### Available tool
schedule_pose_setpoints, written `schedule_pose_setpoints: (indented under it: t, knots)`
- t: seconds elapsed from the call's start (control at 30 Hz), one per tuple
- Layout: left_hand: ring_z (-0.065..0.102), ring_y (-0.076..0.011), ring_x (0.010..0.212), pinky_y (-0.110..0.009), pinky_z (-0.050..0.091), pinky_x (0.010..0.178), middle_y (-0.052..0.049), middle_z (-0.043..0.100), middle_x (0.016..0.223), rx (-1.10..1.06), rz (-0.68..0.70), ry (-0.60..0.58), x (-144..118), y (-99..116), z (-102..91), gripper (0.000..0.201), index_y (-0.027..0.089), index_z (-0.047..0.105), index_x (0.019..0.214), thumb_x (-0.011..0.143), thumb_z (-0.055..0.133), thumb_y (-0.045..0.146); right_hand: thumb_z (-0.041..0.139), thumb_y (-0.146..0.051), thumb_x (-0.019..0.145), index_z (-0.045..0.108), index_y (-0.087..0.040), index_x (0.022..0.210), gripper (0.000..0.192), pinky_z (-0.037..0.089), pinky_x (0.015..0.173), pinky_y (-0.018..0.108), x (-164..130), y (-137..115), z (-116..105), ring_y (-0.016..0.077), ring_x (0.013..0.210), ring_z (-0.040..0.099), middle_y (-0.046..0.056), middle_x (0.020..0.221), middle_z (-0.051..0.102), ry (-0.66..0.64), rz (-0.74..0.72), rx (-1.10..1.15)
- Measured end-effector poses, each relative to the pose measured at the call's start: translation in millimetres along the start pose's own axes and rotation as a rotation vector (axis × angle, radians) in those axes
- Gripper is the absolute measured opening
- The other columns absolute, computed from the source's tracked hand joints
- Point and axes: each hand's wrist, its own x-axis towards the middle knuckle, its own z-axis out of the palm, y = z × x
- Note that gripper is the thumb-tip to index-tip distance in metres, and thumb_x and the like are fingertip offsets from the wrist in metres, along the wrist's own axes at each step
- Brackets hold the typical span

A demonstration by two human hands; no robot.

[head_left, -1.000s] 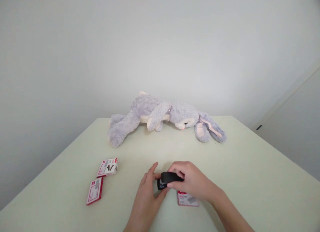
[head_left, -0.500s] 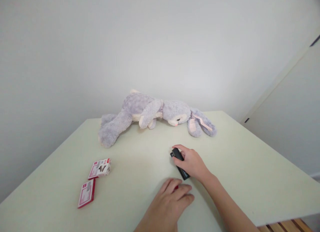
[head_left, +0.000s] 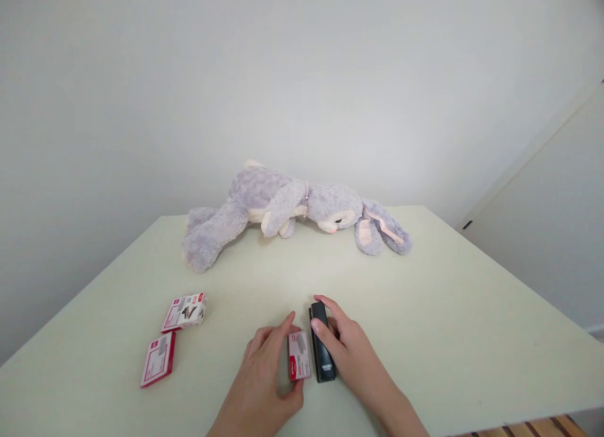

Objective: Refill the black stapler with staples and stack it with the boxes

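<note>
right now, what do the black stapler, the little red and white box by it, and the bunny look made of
Black stapler: likely plastic, smooth satin shell.
Small box: seemingly printed cardboard, flat faces with sharp edges.
Plush bunny: soft grey fuzzy fabric, cream patches.

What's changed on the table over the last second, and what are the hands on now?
The right hand carried the black stapler away from the left hand, further up the table, then brought it back and laid it flat beside the small staple box. The left hand let go of the stapler and now grips that box. The plush rabbit and the two other boxes stayed as they were.
</note>
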Motion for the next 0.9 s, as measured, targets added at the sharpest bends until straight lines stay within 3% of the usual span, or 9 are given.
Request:
schedule_pose_setpoints:
  t: [0.13, 0.27, 0.33, 0.4, 0.5, 0.57, 0.7, 0.8, 0.9]
  knots:
    - [0.054, -0.0289, 0.13, -0.053, 0.047, 0.113, -0.01, 0.058, 0.141, -0.011, -0.022, 0.018, -1.0, 3.4, 2.2, 0.099, 0.032, 0.024, 0.162, 0.075, 0.066, 0.009, 0.05, -0.051, 0.104, 0.05, -0.029, 0.148, 0.049, 0.04, 0.064, 0.027, 5.5, -6.5, 9.9, 0.0183, 0.069, 0.06, -0.003, 0.074, 0.061, -0.006, -0.02, -0.042]
    - [0.048, -0.0292, 0.139, -0.049, 0.046, 0.116, -0.007, 0.052, 0.152, 0.008, 0.005, 0.053, -9.6, 1.2, -7.2, 0.1, 0.034, 0.025, 0.162, 0.077, 0.074, 0.019, 0.053, -0.054, 0.102, 0.051, -0.031, 0.147, 0.05, 0.037, 0.059, 0.027, 6.8, -2.4, 12.2, 0.0176, 0.062, 0.056, -0.006, 0.067, 0.055, 0.0, -0.015, -0.041]
    - [0.048, -0.0301, 0.139, -0.051, 0.046, 0.115, -0.006, 0.055, 0.15, 0.109, -0.023, 0.205, -19.2, -6.6, -20.7, 0.076, 0.035, 0.039, 0.155, 0.086, 0.07, 0.029, 0.05, -0.056, 0.103, 0.052, -0.032, 0.147, 0.05, 0.036, 0.059, 0.027, 5.2, 1.6, 14.0, 0.0173, 0.062, 0.055, -0.006, 0.065, 0.052, 0.028, -0.002, -0.028]
    - [0.053, -0.0322, 0.133, -0.057, 0.042, 0.115, -0.007, 0.06, 0.142, 0.274, -0.132, 0.435, -32.0, -21.1, -40.3, 0.048, 0.033, 0.054, 0.141, 0.094, 0.06, 0.039, 0.045, -0.057, 0.105, 0.052, -0.031, 0.147, 0.049, 0.037, 0.059, 0.027, 2.9, 4.8, 16.2, 0.0173, 0.063, 0.055, -0.006, 0.066, 0.052, 0.068, 0.018, 0.005]
    - [0.051, -0.0395, 0.135, -0.068, 0.031, 0.118, -0.011, 0.059, 0.14, 0.519, -0.412, 0.667, -55.0, -55.1, -72.8, 0.047, 0.027, 0.056, 0.137, 0.097, 0.051, 0.052, 0.04, -0.058, 0.107, 0.051, -0.03, 0.146, 0.05, 0.038, 0.058, 0.027, 0.1, 6.8, 18.7, 0.0173, 0.062, 0.055, -0.005, 0.067, 0.054, 0.111, 0.053, 0.06]
    - [0.051, -0.0419, 0.134, -0.069, 0.035, 0.114, -0.012, 0.059, 0.14, 0.603, -0.507, 0.626, -70.8, -82.2, -89.3, 0.052, 0.027, 0.053, 0.14, 0.096, 0.048, 0.056, 0.04, -0.058, 0.106, 0.051, -0.029, 0.145, 0.05, 0.038, 0.058, 0.027, -0.4, 7.0, 19.7, 0.0173, 0.062, 0.055, -0.005, 0.066, 0.054, 0.117, 0.064, 0.078]
    - [0.06, -0.0355, 0.125, -0.058, 0.045, 0.111, -0.007, 0.058, 0.144, 0.557, -0.362, 0.434, -92.9, -123.7, -101.5, 0.05, 0.033, 0.056, 0.14, 0.093, 0.053, 0.053, 0.041, -0.059, 0.105, 0.053, -0.029, 0.143, 0.05, 0.039, 0.057, 0.027, 0.7, 8.0, 21.3, 0.0174, 0.061, 0.055, -0.005, 0.066, 0.054, 0.13, 0.065, 0.088]
    - [0.06, -0.0321, 0.127, -0.051, 0.049, 0.112, -0.004, 0.055, 0.146, 0.446, -0.226, 0.317, -93.3, -125.8, -98.3, 0.054, 0.036, 0.057, 0.139, 0.088, 0.064, 0.055, 0.041, -0.059, 0.105, 0.056, -0.027, 0.14, 0.05, 0.04, 0.057, 0.027, 1.0, 8.6, 21.8, 0.0173, 0.061, 0.055, -0.004, 0.067, 0.056, 0.142, 0.068, 0.095]
    - [0.06, -0.0299, 0.129, -0.046, 0.053, 0.109, -0.003, 0.053, 0.146, 0.353, -0.173, 0.178, -78.9, -104.1, -89.8, 0.055, 0.039, 0.058, 0.139, 0.087, 0.069, 0.051, 0.041, -0.059, 0.105, 0.058, -0.027, 0.137, 0.048, 0.041, 0.057, 0.027, 0.6, 8.1, 21.6, 0.0174, 0.062, 0.057, -0.003, 0.07, 0.061, 0.135, 0.062, 0.093]
